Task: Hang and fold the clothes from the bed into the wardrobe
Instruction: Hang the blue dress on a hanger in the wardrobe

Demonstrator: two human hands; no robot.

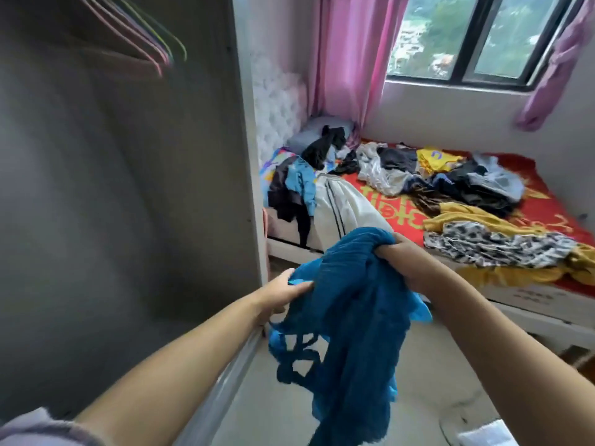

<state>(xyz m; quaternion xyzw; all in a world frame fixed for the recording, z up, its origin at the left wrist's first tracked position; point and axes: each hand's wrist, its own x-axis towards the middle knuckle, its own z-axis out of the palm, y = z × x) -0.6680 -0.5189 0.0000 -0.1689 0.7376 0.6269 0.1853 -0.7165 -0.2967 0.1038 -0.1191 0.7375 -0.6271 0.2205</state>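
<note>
A teal-blue knitted garment hangs bunched in front of me, above the floor beside the wardrobe. My left hand grips its left edge. My right hand clutches a bunch of it at the top. The open wardrobe fills the left side, with several pastel hangers on its rail at the top. The bed with a red cover lies at the right, strewn with several loose clothes.
The wardrobe's side panel stands between its inside and the bed. Pink curtains frame a window behind the bed. A padded white headboard and a pillow sit at the bed's far left. Pale floor lies below.
</note>
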